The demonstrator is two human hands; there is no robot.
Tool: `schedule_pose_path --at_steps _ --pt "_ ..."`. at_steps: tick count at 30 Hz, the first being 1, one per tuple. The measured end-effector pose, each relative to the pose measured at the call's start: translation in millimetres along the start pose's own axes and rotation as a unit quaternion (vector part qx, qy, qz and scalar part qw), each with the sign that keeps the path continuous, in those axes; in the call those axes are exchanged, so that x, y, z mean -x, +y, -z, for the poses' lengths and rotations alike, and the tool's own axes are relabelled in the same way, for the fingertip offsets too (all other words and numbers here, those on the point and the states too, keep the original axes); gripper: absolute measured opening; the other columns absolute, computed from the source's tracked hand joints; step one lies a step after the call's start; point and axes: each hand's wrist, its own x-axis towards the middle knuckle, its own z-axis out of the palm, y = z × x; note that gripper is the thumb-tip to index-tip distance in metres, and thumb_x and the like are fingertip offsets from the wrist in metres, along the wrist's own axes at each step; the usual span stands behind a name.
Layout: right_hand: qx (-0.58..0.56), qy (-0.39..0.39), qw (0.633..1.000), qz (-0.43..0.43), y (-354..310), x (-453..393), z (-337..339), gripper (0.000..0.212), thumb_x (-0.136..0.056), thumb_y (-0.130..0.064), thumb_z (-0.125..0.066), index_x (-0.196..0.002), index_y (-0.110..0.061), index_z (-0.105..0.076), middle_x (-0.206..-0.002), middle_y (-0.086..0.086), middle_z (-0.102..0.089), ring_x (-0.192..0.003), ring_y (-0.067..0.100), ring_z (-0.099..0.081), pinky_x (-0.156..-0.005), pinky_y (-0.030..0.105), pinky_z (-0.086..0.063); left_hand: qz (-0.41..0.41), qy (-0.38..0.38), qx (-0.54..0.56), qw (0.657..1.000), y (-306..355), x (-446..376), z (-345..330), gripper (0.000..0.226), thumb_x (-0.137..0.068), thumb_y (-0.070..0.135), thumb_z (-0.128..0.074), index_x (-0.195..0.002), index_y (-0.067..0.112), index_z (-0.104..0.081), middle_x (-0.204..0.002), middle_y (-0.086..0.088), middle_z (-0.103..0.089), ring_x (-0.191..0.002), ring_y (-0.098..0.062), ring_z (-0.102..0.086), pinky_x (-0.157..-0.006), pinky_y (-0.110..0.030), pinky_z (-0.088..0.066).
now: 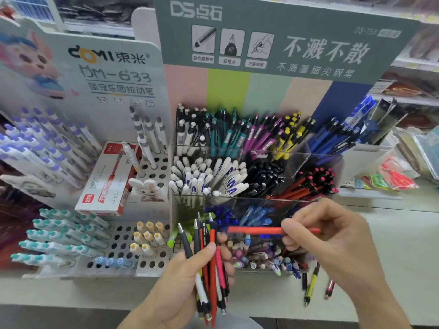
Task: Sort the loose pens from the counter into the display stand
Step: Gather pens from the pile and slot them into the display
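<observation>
My left hand (pixel 183 281) grips a bundle of several pens (pixel 209 269), red, black, pink and white, held upright in front of the display stand. My right hand (pixel 332 238) pinches a single red pen (pixel 254 230) and holds it level, just above the stand's front compartments. The clear acrylic display stand (pixel 316 162) has compartments sorted by colour: white, teal, purple, yellow, blue, black and red pens. A yellow-and-black pen (pixel 311 284) and a dark red pen (pixel 330 288) lie loose on the counter (pixel 392 269) beside the stand, below my right wrist.
A white perforated pen rack (pixel 152 236) with teal, yellow and purple-capped pens stands to the left, with a red-and-white pen box (pixel 109 181) lying on it. Packaged scissors (pixel 392 176) and stationery lie at the right. The counter's front edge runs below my hands.
</observation>
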Motion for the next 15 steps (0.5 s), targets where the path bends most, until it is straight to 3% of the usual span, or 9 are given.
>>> schedule_pose_path --at_steps 2,6,8,10,11,13,15 --pt "0.062 -0.017 0.998 0.021 10.3 8.6 -2.0 0.035 -0.069 -0.004 -0.092 -0.058 -0.005 -0.058 -0.071 0.011 -0.070 -0.059 0.031 -0.069 -0.053 0.037 -0.057 -0.017 0.013 0.014 1.000 -4.3 -1.3 -2.6 0.034 -0.088 0.016 -0.058 -0.116 -0.002 -0.069 -0.092 -0.025 -0.066 -0.076 -0.036 -0.065 -0.076 -0.050 -0.056" --pt "0.098 -0.119 0.988 0.014 46.7 35.0 -37.3 0.031 -0.069 -0.017 -0.085 -0.058 -0.025 -0.058 -0.074 0.003 -0.070 -0.065 0.019 -0.069 -0.060 0.035 -0.057 -0.047 0.023 -0.011 0.999 -11.1 -2.3 -13.0 0.035 -0.089 0.019 -0.057 -0.117 0.000 -0.066 -0.097 -0.025 -0.072 -0.076 -0.031 -0.069 -0.070 -0.044 -0.060" --pt "0.114 -0.144 0.983 -0.005 51.6 42.2 -45.5 0.028 -0.070 -0.021 -0.086 -0.059 -0.025 -0.061 -0.071 0.001 -0.068 -0.062 0.018 -0.069 -0.061 0.036 -0.058 -0.060 0.024 -0.006 0.998 -12.3 -3.7 -13.4 0.035 -0.088 0.016 -0.059 -0.119 0.001 -0.065 -0.092 -0.021 -0.070 -0.074 -0.028 -0.067 -0.066 -0.037 -0.061" --pt "0.122 -0.198 0.972 -0.036 42.7 43.0 -44.9 0.023 -0.074 -0.026 -0.088 -0.065 -0.020 -0.067 -0.069 -0.002 -0.071 -0.062 0.014 -0.069 -0.061 0.028 -0.056 -0.068 0.022 -0.035 0.997 -15.1 -4.4 -9.7 0.033 -0.083 0.018 -0.065 -0.113 0.006 -0.071 -0.087 -0.016 -0.068 -0.073 -0.026 -0.065 -0.064 -0.032 -0.058" --pt "0.122 -0.205 0.970 -0.036 38.1 40.4 -43.4 0.022 -0.077 -0.026 -0.087 -0.069 -0.018 -0.069 -0.069 -0.003 -0.072 -0.062 0.011 -0.069 -0.061 0.025 -0.054 -0.068 0.020 -0.059 0.996 -17.3 -4.2 -7.0 0.030 -0.081 0.021 -0.069 -0.108 0.010 -0.075 -0.085 -0.015 -0.069 -0.074 -0.025 -0.066 -0.063 -0.031 -0.056" --pt "0.103 -0.144 0.984 -0.027 33.5 31.1 -41.3 0.015 -0.085 -0.021 -0.082 -0.079 -0.017 -0.069 -0.072 -0.003 -0.073 -0.061 0.010 -0.067 -0.060 0.024 -0.052 -0.053 0.002 -0.112 0.992 -21.4 -3.4 -2.8 0.026 -0.082 0.031 -0.079 -0.100 0.012 -0.076 -0.080 -0.016 -0.068 -0.072 -0.027 -0.066 -0.061 -0.033 -0.054" --pt "0.078 -0.107 0.990 -0.038 32.6 20.5 -42.7 0.013 -0.088 -0.021 -0.078 -0.097 -0.025 -0.069 -0.084 -0.005 -0.070 -0.063 0.012 -0.065 -0.063 0.028 -0.054 -0.032 -0.021 -0.161 0.986 -24.9 -3.0 -0.3 0.039 -0.077 0.043 -0.082 -0.096 0.011 -0.073 -0.078 -0.015 -0.068 -0.071 -0.028 -0.065 -0.062 -0.035 -0.053"
